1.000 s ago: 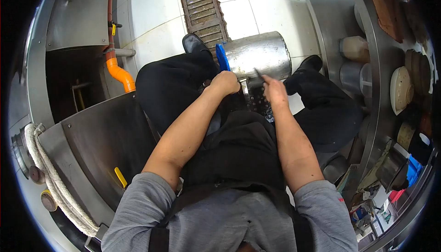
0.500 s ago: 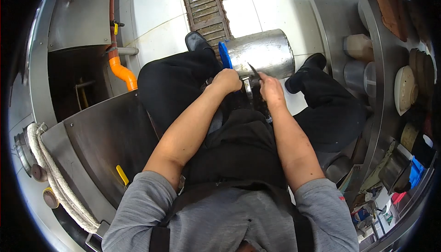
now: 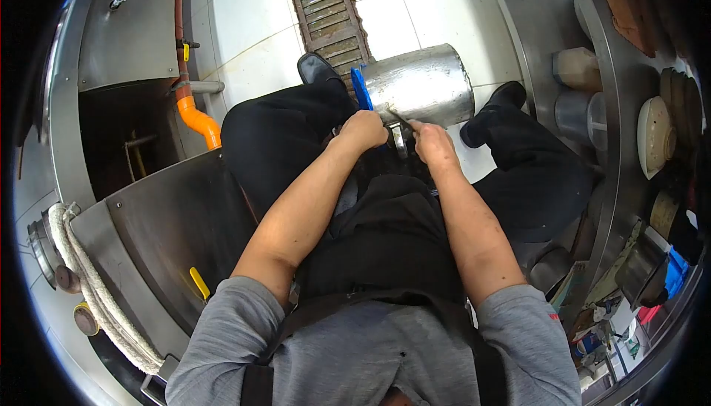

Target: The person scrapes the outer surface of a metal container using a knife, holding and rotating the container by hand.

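A large metal cylinder (image 3: pixel 422 86) lies on its side between the person's feet, with a blue piece (image 3: pixel 361 89) at its left end. Beside that blue piece, my left hand (image 3: pixel 363 131) is closed, and what it grips is hidden. My right hand (image 3: pixel 435 143) is closed around a dark, thin tool like a knife (image 3: pixel 401 118), whose tip points up and left over the cylinder's near edge. Between the two hands stands a small shiny metal strip (image 3: pixel 399 142); dark material below it is partly hidden by the apron.
A rusty floor grate (image 3: pixel 326 10) runs beyond the left shoe. Steel cabinets with an orange pipe (image 3: pixel 196 119) stand on the left. Shelves on the right hold plastic containers (image 3: pixel 576 69) and a pale bowl (image 3: pixel 653 137). A white rope-like hose (image 3: pixel 96 291) hangs at lower left.
My right hand has moved slightly left and up, and the tool now slants lower across the cylinder's near edge. My left hand stays nearly in place.
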A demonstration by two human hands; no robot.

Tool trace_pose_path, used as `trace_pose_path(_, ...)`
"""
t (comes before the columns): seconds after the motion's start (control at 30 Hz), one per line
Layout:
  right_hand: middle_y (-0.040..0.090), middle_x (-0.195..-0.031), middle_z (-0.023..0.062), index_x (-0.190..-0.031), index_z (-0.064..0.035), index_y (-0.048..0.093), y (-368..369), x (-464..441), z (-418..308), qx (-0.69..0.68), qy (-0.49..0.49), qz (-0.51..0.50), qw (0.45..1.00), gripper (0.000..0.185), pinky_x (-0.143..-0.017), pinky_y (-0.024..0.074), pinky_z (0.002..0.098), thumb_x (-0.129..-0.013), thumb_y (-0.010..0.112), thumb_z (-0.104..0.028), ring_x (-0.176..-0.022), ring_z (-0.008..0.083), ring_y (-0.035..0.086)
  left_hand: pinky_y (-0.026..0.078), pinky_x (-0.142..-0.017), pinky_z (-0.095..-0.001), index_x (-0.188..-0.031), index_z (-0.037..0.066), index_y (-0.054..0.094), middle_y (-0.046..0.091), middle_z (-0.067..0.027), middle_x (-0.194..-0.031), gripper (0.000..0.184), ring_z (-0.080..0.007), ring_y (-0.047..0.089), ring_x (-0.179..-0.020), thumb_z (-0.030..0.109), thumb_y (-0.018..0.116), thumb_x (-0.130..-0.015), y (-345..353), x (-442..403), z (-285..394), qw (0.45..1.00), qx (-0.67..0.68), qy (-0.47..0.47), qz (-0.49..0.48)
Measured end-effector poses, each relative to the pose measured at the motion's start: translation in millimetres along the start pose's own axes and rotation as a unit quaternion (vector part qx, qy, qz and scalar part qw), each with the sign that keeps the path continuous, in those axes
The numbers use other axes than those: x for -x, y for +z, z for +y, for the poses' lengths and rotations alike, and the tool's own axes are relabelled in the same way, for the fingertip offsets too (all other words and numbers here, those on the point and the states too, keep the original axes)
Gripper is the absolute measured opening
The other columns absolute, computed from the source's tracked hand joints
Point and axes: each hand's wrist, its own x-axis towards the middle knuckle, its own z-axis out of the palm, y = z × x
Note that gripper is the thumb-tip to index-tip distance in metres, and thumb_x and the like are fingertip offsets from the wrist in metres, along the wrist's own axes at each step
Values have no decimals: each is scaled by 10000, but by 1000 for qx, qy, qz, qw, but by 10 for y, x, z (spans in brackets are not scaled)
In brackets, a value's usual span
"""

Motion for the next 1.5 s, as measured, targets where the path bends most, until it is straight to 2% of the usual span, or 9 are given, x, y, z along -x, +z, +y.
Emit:
trace_pose_path(0.43,657,-977,197,-1161,-119,619,-6,-76,77,-1,2,60,998,306,-838,486,479,-881,503,-83,-961,372,620,496,-890,-434,-923,-61,688,652,-274,-997,332,-390,635,-982,192,569,-744,17,0,-13,1000,-16,2,4)
trace_pose_path(0.57,658,-953,196,-1179,-118,615,51,-22,-4,17,-8,11,1000,338,-833,484,481,-870,495,-51,-946,383,621,498,-883,-438,-915,-62,688,653,-275,-991,334,-393,637,-967,196,566,-743,42,-32,-18,1000,-19,9,12)
trace_pose_path(0.7,638,-1079,189,-1216,-192,604,-27,-118,37,-7,43,19,999,343,-895,470,467,-909,476,-107,-1049,370,594,502,-876,-439,-908,-62,689,655,-273,-981,332,-394,641,-954,197,568,-740,22,12,-24,999,-14,22,23)
trace_pose_path(0.73,649,-962,221,-1163,-133,633,-1,-119,65,-12,7,67,998,304,-828,476,484,-876,542,-95,-947,396,607,502,-876,-439,-908,-62,689,655,-273,-981,332,-394,641,-954,197,568,-740,31,12,-29,999,-14,22,22)
trace_pose_path(0.9,652,-961,214,-1157,-111,627,43,-38,-4,2,-12,24,1000,295,-815,476,488,-875,542,-96,-939,399,607,501,-879,-440,-907,-63,689,655,-273,-982,326,-393,639,-962,187,565,-738,11,9,-2,1000,-11,15,19)
trace_pose_path(0.97,634,-1104,172,-1212,-211,609,-9,-76,-10,-14,27,-5,1000,353,-918,466,457,-903,483,-94,-1082,349,587,497,-869,-449,-924,-64,671,655,-266,-969,357,-397,634,-952,244,588,-763,44,-23,-45,1000,-20,15,15)
trace_pose_path(1.1,629,-1132,164,-1224,-224,605,-31,-85,4,14,31,-28,999,376,-925,465,456,-900,479,-82,-1093,341,585,494,-857,-456,-944,-67,654,655,-262,-949,401,-401,629,-941,299,613,-786,116,-74,-97,999,-23,15,18)
trace_pose_path(1.2,658,-1036,183,-1203,-169,618,83,-41,17,14,15,-4,1000,360,-864,477,467,-880,500,-63,-1002,366,611,499,-887,-437,-920,-66,686,653,-275,-994,336,-395,637,-970,198,567,-749,8,-7,-1,1000,-23,12,4)
trace_pose_path(1.5,647,-1000,211,-1158,-122,636,-38,-28,31,-2,21,-8,1000,309,-852,479,463,-869,535,-80,-974,381,609,501,-883,-437,-922,-64,686,656,-268,-995,340,-392,640,-963,207,577,-748,29,-11,-14,1000,-19,13,15)
